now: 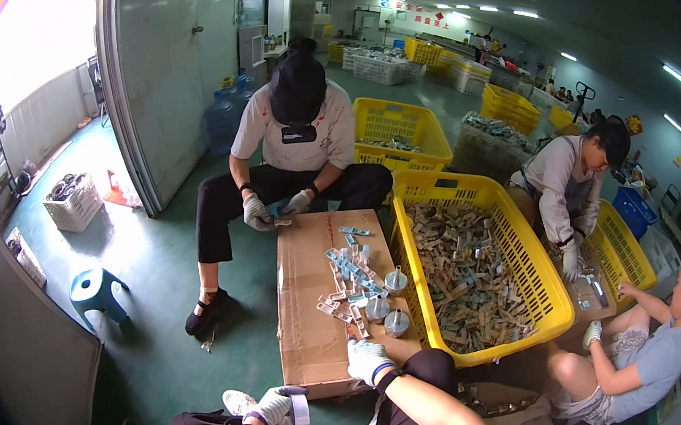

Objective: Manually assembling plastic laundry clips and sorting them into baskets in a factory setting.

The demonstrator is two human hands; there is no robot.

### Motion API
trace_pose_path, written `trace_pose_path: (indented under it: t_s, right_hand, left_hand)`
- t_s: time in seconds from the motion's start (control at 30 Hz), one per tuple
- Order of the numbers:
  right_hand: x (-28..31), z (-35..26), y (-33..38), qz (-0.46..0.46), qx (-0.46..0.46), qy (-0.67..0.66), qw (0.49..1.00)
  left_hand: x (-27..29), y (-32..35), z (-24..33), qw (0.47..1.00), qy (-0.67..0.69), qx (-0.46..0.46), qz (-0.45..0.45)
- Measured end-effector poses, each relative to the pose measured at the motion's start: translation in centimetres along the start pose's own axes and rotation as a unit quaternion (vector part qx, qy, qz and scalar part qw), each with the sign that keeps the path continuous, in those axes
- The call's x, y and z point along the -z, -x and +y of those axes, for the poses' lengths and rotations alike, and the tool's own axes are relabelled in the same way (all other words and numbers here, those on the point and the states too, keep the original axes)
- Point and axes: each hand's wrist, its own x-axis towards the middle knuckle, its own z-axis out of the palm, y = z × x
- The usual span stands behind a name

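Observation:
My left hand (273, 412), in a white knit glove, is closed on a pale roll that looks like tape (300, 413), beside the near left corner of a cardboard box (305, 302). My right hand (369, 360), gloved too, rests at the box's near edge with its fingers drawn together; what they hold, if anything, is too small to make out. Just beyond its fingertips lie pale plastic clip-like pieces (360, 320). Farther up the box are blue and white pieces (352, 270) in a loose pile. Three clear round containers with thin necks (397, 323) stand to their right.
A yellow crate (539, 273) full of small brownish pieces stands against the box's right side. Across the box sits a person (295, 120) with gloved hands at a small piece. Two more people (646, 345) work at the right. A blue stool (95, 293) stands at left.

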Motion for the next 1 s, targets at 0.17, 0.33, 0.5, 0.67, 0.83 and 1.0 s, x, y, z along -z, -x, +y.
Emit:
trace_pose_path:
  t_s: [0.17, 0.33, 0.5, 0.67, 0.83, 1.0]
  right_hand:
    - [0.1, 0.2, -0.2, -0.007, -0.002, -0.010, 1.000]
    - [-1.4, 0.5, -1.0, 0.011, 0.010, 0.002, 1.000]
    - [-2.1, 0.3, -1.2, 0.025, 0.008, 0.004, 1.000]
    - [-2.5, 0.0, -0.9, 0.056, 0.001, 0.033, 0.998]
    - [-3.0, 0.0, -0.9, 0.070, 0.003, 0.047, 0.996]
    - [-3.5, -0.3, -0.5, 0.088, 0.019, 0.071, 0.993]
  left_hand:
    - [-0.3, 0.2, 0.3, 1.000, -0.011, -0.006, 0.004]
    - [-0.1, -0.7, -0.5, 1.000, -0.015, -0.008, 0.013]
    - [0.0, -1.2, -1.2, 1.000, 0.016, -0.019, 0.017]
    - [-0.1, -0.9, -1.0, 1.000, 0.003, -0.007, 0.027]
    - [-0.2, -0.5, -0.8, 0.999, 0.001, -0.016, 0.030]
    - [-0.4, 0.1, -0.6, 1.000, -0.004, -0.015, 0.020]
